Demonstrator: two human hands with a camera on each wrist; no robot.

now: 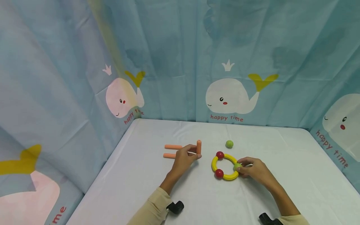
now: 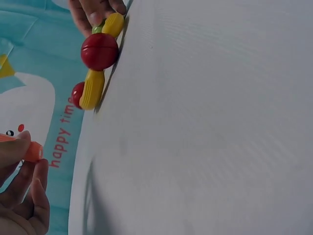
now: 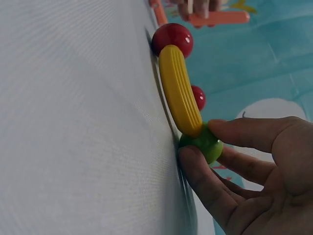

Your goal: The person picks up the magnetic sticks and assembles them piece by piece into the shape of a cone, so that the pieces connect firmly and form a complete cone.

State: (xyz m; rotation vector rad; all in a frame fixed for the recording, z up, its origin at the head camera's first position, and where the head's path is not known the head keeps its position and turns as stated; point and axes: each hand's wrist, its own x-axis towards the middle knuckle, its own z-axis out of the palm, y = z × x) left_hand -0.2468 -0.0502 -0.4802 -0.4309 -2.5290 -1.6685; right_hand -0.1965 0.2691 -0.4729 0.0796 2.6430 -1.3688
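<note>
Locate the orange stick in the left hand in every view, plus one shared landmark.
Head: orange stick just right of centre, below mid-height, in the left hand.
Left wrist: orange stick at the left edge, below mid-height.
Right wrist: orange stick at the top, right of centre.
Shared landmark: the red-and-yellow ring.

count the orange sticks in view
3: one orange stick held upright in the left hand, and two lying on the white table to that hand's left, a farther stick and a nearer stick. The hand might hide more.
</note>
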